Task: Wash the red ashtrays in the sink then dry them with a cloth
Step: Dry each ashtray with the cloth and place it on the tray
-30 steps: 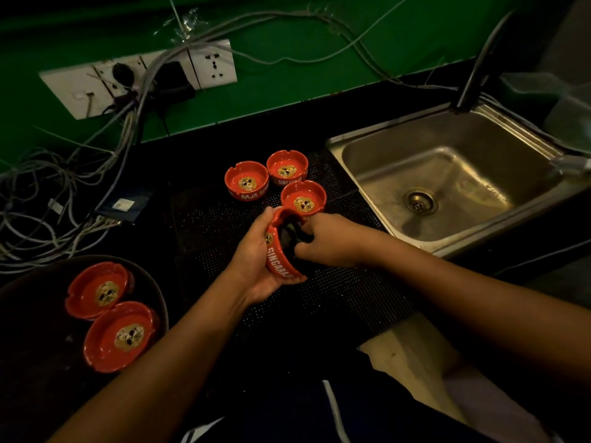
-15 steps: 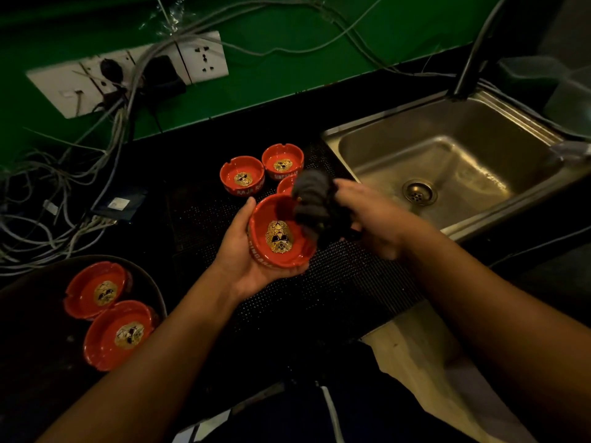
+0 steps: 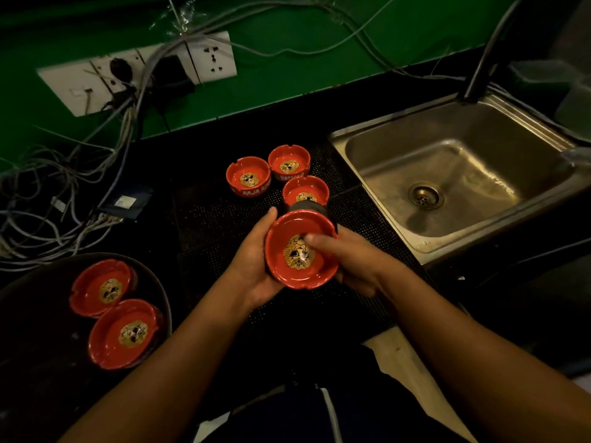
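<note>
- An ashtray (image 3: 302,251), red with a gold emblem inside, is held up left of the sink (image 3: 339,135), over the black mat (image 3: 208,219), its open side facing the camera.
- The left hand (image 3: 256,266) cups it from the side away from the sink, thumb up along the rim.
- The right hand (image 3: 358,266) grips the sink-side edge, with the thumb lying inside the bowl across the emblem.
- Both hands are clamped on this one ashtray, close together.
- A dark cloth (image 3: 308,206) shows just behind the ashtray's far rim; what holds it cannot be seen.
- Three ashtrays (image 3: 289,164) stand upright on the mat, close together, just left of the sink.
- Two ashtrays (image 3: 125,334) lie in a dark round tray (image 3: 160,282), far left of the sink.
- Cables (image 3: 64,187) and a socket panel (image 3: 137,71) sit left of the sink, by the green wall.
</note>
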{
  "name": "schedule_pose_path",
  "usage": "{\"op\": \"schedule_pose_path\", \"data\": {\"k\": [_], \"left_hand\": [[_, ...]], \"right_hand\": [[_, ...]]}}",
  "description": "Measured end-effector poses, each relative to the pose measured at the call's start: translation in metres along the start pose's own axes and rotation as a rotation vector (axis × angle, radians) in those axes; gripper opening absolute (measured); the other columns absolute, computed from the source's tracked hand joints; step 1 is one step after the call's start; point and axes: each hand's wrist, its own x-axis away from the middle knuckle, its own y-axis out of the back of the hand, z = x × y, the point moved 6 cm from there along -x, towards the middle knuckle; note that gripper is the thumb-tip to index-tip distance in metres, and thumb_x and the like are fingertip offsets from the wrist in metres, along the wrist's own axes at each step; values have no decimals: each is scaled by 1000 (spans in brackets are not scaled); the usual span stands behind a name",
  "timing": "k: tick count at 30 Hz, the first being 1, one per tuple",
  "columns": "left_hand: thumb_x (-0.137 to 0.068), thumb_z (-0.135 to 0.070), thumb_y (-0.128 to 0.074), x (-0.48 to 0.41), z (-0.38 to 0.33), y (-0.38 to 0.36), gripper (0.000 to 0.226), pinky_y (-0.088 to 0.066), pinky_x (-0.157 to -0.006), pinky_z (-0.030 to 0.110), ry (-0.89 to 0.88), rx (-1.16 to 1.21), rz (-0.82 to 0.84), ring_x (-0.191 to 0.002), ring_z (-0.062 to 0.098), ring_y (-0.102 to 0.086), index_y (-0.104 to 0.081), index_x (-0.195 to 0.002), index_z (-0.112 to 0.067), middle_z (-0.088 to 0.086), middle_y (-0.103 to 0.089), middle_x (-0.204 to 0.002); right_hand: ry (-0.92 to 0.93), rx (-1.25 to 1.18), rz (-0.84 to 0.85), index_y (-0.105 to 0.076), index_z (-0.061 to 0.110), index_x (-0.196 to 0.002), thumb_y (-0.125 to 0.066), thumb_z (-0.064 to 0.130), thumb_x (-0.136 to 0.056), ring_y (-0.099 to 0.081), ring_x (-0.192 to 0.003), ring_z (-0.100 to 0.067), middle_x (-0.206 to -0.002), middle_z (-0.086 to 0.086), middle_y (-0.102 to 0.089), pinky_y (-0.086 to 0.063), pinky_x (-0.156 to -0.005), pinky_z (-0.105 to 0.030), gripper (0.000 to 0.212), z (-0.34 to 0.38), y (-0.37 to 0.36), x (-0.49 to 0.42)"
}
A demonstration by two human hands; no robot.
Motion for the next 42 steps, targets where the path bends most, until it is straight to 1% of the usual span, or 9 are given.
{"op": "schedule_pose_path", "data": {"k": [5,9,12,18,22,27,31,34,42], "left_hand": [[-95,-48,-44,-8,2,18,52,-54,-86,45,-69,14,-213,-105,31,-66,-58,-124,-8,18,-66,-118],[-92,-35,-56,-10,-9,33,42,-55,-82,46,-120,90,-292,-104,32,-65,-53,-127,-13,15,-66,-118],[-94,-32,-52,-8,-13,29,30,-54,-71,35,-77,44,-193,-90,23,-68,-61,-118,-15,10,-71,-105],[-95,-16,-50,-10,-13,4,7,-54,-59,28,-195,-63,-152,-76,16,-68,-56,-99,-14,7,-69,-94],[-95,-12,-52,-12,-6,-7,25,-56,-85,39,-300,-144,-206,-103,21,-65,-50,-119,-17,9,-64,-117],[-94,-22,-53,-16,-7,-15,22,-48,-99,44,-410,-453,-124,-113,22,-61,-55,-116,-28,5,-62,-121],[-91,-42,-43,-14,-12,-25,42,-32,-108,34,-681,-1210,-154,-134,22,-37,-47,-125,-18,3,-41,-141],[-97,-39,-41,-31,-25,-3,28,-48,-87,36,-546,-1126,-253,-109,25,-58,-41,-118,-20,6,-57,-117],[-93,-36,-36,-11,-4,-26,46,-48,-96,41,-627,-951,-38,-108,17,-59,-50,-129,-10,7,-59,-120]], "right_hand": [[55,161,-234,-38,47,-137,-62,51,-84,-61,-110,-26,-132,-7,-52,-57,-84,-42,58,-10,12,-15],[194,194,-413,-55,35,-105,-57,30,-94,-67,-91,-24,-110,-10,-62,-59,-71,-40,12,-6,31,-13],[104,9,-374,-58,21,-104,-54,20,-96,-68,-83,-24,-104,-13,-67,-58,-64,-36,9,-10,36,-12],[-65,-323,-270,-48,19,-135,-47,55,-90,-64,-106,-30,-122,-15,-64,-55,-84,-48,58,-17,16,-27],[23,-322,-145,-38,19,-143,-49,69,-80,-64,-110,-33,-128,-20,-60,-57,-74,-39,81,-14,2,-33],[44,-454,-141,-60,11,-124,-45,46,-94,-70,-91,-25,-104,-15,-71,-58,-72,-34,49,-9,3,-34],[-117,-525,-198,-75,17,-94,-41,59,-90,-70,-81,-23,-94,-10,-72,-51,-77,-36,54,-18,4,-36],[-185,-451,-156,-71,20,-99,-48,61,-85,-66,-79,-23,-91,-9,-70,-49,-77,-40,49,-25,-8,-31],[-2,-578,-275,-71,13,-83,-47,51,-90,-67,-65,-18,-71,-6,-68,-53,-61,-27,46,-5,10,-43]]}}
